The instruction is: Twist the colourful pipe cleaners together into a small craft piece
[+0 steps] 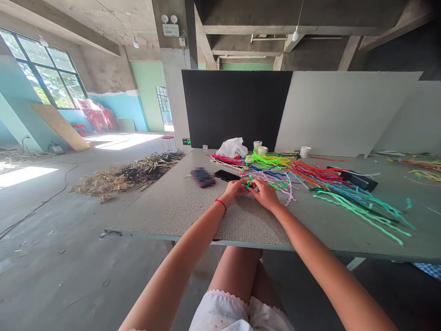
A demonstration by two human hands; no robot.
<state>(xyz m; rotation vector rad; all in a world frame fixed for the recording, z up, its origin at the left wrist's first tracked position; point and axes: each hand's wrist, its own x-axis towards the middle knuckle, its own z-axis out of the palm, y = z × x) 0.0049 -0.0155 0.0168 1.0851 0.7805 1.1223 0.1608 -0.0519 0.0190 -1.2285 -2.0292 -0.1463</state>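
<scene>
My left hand [234,191] and my right hand [265,194] meet above the table, their fingertips nearly touching. Between them is a small bent piece of bright green and dark pipe cleaner [247,184], pinched by both hands. Its exact shape is mostly hidden by the fingers. Just behind the hands lie lilac pipe cleaners [291,193] and green ones, loosely strewn. A black phone [227,175] rests flat beside my left hand, and a dark, blurred-out object [203,177] sits left of it.
Pipe cleaners in red [315,172], yellow-green [267,159] and mint [361,214] spread across the table [165,207]. A white plastic bag [232,148], white cups [304,151] and a black case [360,180] stand farther back. A dark panel [237,108] borders the table's far side.
</scene>
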